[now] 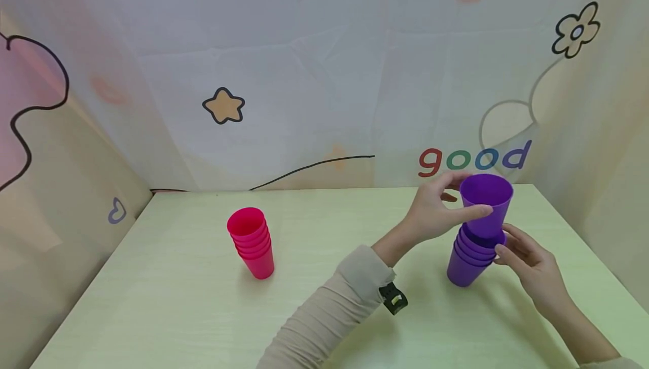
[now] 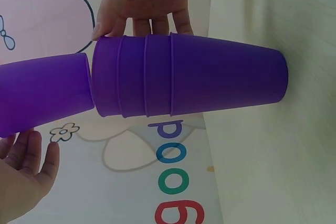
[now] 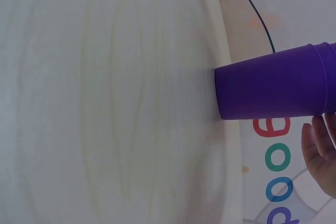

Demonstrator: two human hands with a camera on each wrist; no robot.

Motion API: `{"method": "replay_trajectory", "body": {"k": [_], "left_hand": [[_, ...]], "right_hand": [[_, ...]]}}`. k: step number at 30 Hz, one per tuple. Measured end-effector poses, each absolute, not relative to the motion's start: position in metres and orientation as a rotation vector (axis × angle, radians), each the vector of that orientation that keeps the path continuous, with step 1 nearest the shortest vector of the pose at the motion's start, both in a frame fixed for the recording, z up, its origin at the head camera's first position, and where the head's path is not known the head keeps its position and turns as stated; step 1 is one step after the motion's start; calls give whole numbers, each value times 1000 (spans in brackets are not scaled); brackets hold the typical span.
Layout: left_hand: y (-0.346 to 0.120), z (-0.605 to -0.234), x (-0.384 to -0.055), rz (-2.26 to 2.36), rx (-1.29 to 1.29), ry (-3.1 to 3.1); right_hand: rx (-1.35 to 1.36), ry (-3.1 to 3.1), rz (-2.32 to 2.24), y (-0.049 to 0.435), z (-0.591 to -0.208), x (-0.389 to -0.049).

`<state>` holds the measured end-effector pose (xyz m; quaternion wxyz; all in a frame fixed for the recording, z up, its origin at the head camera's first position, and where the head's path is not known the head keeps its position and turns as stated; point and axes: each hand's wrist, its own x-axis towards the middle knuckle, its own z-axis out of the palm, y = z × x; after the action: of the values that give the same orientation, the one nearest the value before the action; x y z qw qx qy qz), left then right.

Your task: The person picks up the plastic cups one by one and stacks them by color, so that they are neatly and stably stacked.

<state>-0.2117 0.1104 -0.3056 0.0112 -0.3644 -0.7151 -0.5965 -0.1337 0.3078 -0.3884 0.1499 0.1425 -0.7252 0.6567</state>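
In the head view my left hand (image 1: 438, 211) grips a single purple cup (image 1: 488, 219), thumb in front and fingers behind. That cup is just above a stack of purple cups (image 1: 463, 270) on the table, its base overlapping the stack's mouth. The left wrist view shows the lifted cup (image 2: 44, 93) tilted, its bottom right at the stack's top rim. At the stack's right side, my right hand (image 1: 532, 265) holds its upper rims between thumb and fingers. The right wrist view shows the stack's base (image 3: 268, 85) against the tabletop, with its top cut off.
A stack of nested red cups (image 1: 261, 259) stands left of centre on the pale table (image 1: 167, 301). Behind the table hangs a printed cloth (image 1: 304, 76) with the word "good". Cloth also lines both sides. A black device (image 1: 394, 298) sits at my left wrist.
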Motion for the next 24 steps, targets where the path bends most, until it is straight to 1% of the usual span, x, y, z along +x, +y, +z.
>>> {"method": "replay_trajectory", "body": {"k": [15,24], "left_hand": [[113,-319,-212,-1859,-1100,-2368],[116,-329,-213,-1823,-1073,-2446]], "right_hand": [[444,-2015,1938,307,-391,-136],[414,-2056,1899,308,-391,-135]]}}
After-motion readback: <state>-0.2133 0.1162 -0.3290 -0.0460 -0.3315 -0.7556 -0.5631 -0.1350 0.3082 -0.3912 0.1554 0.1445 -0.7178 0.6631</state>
